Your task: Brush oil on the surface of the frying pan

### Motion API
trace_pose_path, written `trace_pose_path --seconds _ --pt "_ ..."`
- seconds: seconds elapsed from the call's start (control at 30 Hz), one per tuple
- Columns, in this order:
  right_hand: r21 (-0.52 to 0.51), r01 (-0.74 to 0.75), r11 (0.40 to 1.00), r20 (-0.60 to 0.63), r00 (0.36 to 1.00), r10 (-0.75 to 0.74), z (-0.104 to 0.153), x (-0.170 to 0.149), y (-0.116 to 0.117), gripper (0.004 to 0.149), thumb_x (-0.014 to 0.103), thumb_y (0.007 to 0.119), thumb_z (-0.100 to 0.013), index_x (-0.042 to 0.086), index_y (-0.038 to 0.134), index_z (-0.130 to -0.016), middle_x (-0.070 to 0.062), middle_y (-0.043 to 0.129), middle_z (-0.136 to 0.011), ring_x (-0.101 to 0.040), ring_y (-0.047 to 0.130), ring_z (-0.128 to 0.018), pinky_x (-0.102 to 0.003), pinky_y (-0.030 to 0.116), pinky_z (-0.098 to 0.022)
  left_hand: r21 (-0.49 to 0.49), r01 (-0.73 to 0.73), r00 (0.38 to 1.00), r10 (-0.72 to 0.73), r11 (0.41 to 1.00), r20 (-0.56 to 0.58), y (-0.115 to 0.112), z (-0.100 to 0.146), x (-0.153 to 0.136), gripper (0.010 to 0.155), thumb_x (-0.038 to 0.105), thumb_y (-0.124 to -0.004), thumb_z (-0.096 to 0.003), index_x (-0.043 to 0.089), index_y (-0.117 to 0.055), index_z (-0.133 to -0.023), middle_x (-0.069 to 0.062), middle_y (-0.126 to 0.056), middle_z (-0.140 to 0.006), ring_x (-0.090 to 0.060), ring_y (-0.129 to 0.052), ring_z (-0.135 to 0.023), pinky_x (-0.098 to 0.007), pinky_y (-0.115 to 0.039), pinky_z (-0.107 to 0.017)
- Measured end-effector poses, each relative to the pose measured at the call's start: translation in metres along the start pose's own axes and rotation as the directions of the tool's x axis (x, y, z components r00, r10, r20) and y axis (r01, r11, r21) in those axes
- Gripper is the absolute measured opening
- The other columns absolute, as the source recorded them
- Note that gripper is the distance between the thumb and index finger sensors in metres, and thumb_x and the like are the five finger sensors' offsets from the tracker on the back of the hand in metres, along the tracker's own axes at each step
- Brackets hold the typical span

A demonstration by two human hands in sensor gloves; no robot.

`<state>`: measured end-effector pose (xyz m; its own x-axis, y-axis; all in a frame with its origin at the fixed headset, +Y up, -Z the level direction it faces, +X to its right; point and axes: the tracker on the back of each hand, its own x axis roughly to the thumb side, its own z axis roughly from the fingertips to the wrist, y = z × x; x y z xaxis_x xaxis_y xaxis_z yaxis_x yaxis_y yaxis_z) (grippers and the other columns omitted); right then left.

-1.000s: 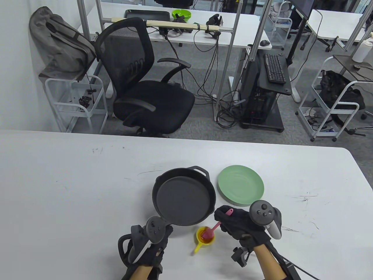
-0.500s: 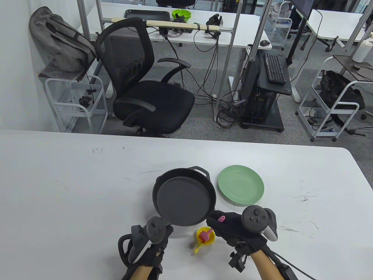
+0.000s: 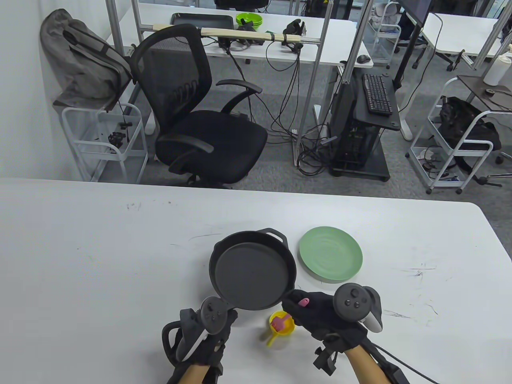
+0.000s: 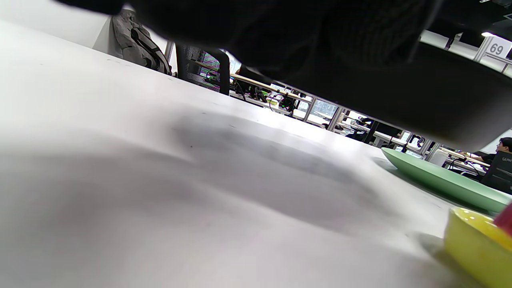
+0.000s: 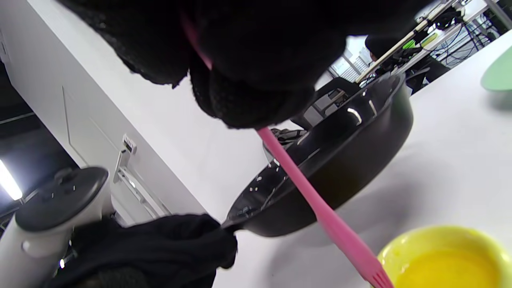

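Holding yellow oil, the bowl (image 3: 282, 325) receives the pink brush (image 3: 285, 320).

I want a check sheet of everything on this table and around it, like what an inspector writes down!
Surface: white table, a few scuff marks.
Job's things: black frying pan, raised off the table in the right wrist view; small yellow oil bowl in front of it; pink brush, bristle end at the oil.
Clutter: green plate, right of the pan.
Hands: left hand grips the pan's handle; right hand holds the brush.
Cables: one cable trails from the right wrist; a tangle of cables on the floor behind.
Surroundings: black office chair, grey bag on a white cart, keyboard, further desks.
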<state>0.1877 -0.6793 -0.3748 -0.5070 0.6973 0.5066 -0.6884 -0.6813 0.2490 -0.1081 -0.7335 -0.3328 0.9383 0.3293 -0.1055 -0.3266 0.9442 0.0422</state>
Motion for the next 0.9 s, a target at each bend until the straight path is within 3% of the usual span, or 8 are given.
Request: trace_pose_path --seconds 0.23,0.47,0.53,0.63,0.77,0.9 --pt "-0.112 0.21 0.971 0.026 0.978 -0.208 0.013 -0.011 -0.046 0.041 0.049 0.076 -0.059 0.018 0.087 -0.083 -0.014 0.1 -0.048 -0.009 0.093 -0.019 -0.024 0.083 -0.011 -0.005 0.007 1.0 -0.007 1.0 0.008 -0.001 0.0 0.002 0.06 0.055 -0.081 -0.0517 0.005 -0.083 -0.086 0.002 -0.097 -0.043 -0.014 -0.096 -0.017 -0.038 -0.084 -0.018" --pt "-0.298 0.2 0.933 0.076 0.98 -0.186 0.025 -0.012 -0.071 0.04 0.049 0.075 -0.06 0.019 0.085 -0.085 -0.014 0.099 -0.051 -0.01 0.094 -0.022 -0.024 0.083 -0.013 -0.009 0.019 0.998 -0.018 1.0 0.056 -0.003 0.004 0.013 0.06 0.055 -0.081 -0.0519 0.005 -0.083 -0.086 0.002 -0.097 -0.043 -0.014 -0.096 -0.017 -0.038 -0.084 -0.017" --pt "-0.334 0.145 0.931 0.067 0.989 -0.13 0.026 -0.011 -0.071 0.04 0.048 0.076 -0.059 0.019 0.085 -0.086 -0.016 0.098 -0.054 -0.011 0.094 -0.024 -0.025 0.083 -0.014 -0.016 0.019 0.996 -0.017 1.0 0.087 -0.004 0.006 0.018 0.06 0.055 -0.081 -0.0519 0.006 -0.083 -0.086 0.002 -0.097 -0.044 -0.013 -0.096 -0.017 -0.038 -0.084 -0.017" --pt "-0.303 -0.05 0.952 0.023 0.998 0.059 0.021 -0.008 -0.065 0.04 0.048 0.077 -0.058 0.021 0.084 -0.088 -0.016 0.098 -0.059 -0.013 0.095 -0.028 -0.026 0.084 -0.018 -0.045 -0.006 0.991 0.012 0.999 0.132 -0.008 0.009 0.028 0.06 0.055 -0.081 -0.052 0.006 -0.083 -0.086 0.002 -0.097 -0.044 -0.014 -0.096 -0.017 -0.038 -0.084 -0.017" --pt "-0.262 -0.28 0.923 -0.037 0.959 0.28 0.015 -0.007 -0.053 0.04 0.046 0.078 -0.057 0.023 0.083 -0.089 -0.017 0.097 -0.063 -0.014 0.096 -0.032 -0.028 0.085 -0.021 -0.04 0.024 0.984 -0.016 0.999 0.177 -0.01 0.015 0.04 0.06 0.055 -0.081 -0.0518 0.006 -0.083 -0.086 0.002 -0.097 -0.043 -0.014 -0.096 -0.017 -0.038 -0.084 -0.017" --pt "-0.208 -0.412 0.887 -0.073 0.911 0.406 0.011 -0.008 -0.045 0.04 0.046 0.078 -0.057 0.023 0.083 -0.089 -0.017 0.097 -0.064 -0.015 0.096 -0.033 -0.028 0.085 -0.022 -0.03 0.036 0.979 -0.029 0.999 0.204 -0.011 0.018 0.047 0.06 0.055 -0.081 -0.0518 0.006 -0.083 -0.086 0.002 -0.097 -0.043 -0.014 -0.096 -0.017 -0.038 -0.084 -0.018"
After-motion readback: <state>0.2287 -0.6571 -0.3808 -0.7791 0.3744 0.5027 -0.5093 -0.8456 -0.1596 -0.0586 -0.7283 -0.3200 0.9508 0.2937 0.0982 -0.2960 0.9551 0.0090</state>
